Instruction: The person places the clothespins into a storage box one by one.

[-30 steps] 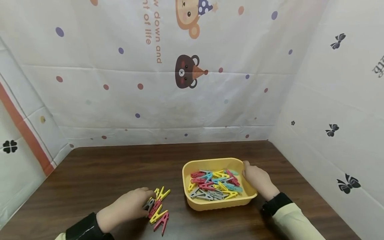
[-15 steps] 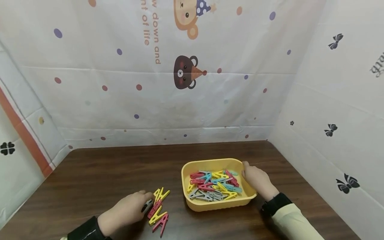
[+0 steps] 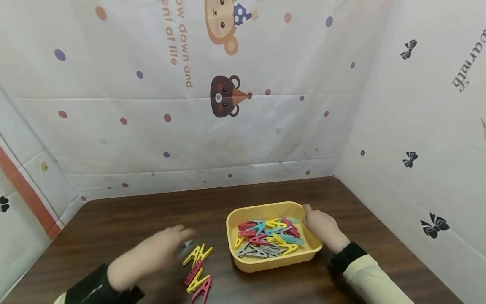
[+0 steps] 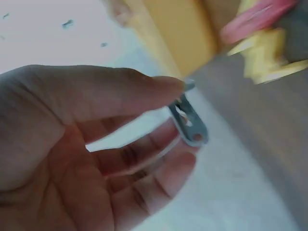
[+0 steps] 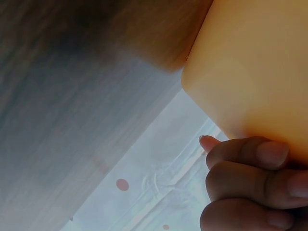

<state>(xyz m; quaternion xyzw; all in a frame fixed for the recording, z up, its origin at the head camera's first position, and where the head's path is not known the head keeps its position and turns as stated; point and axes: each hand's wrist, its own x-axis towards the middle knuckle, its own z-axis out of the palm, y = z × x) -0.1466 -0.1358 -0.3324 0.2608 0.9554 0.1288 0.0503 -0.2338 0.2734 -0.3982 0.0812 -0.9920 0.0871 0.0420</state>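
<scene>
My left hand (image 3: 152, 252) is above the table, pinching a grey clothespin (image 4: 195, 126) between thumb and fingers. The clothespin is blurred in the head view. Just to the right of this hand lies a short row of loose clothespins on the table, among them a yellow clothespin (image 3: 197, 282) and a red clothespin (image 3: 193, 272). A yellow plastic basket (image 3: 262, 266) holds a heap of red, yellow, blue and grey clothespins (image 3: 267, 238). At the basket's right side my right hand (image 3: 322, 228) grips the rim, fingers curled against the outer wall in the right wrist view.
The dark wooden table (image 3: 152, 213) carries the basket right of centre. A white printed sheet (image 3: 152, 139) hangs behind the table, and similar sheets stand at the left and right sides.
My left hand has picked the grey clothespin out of the row and lifted it away. The right hand stays on the basket. The head view has shifted slightly.
</scene>
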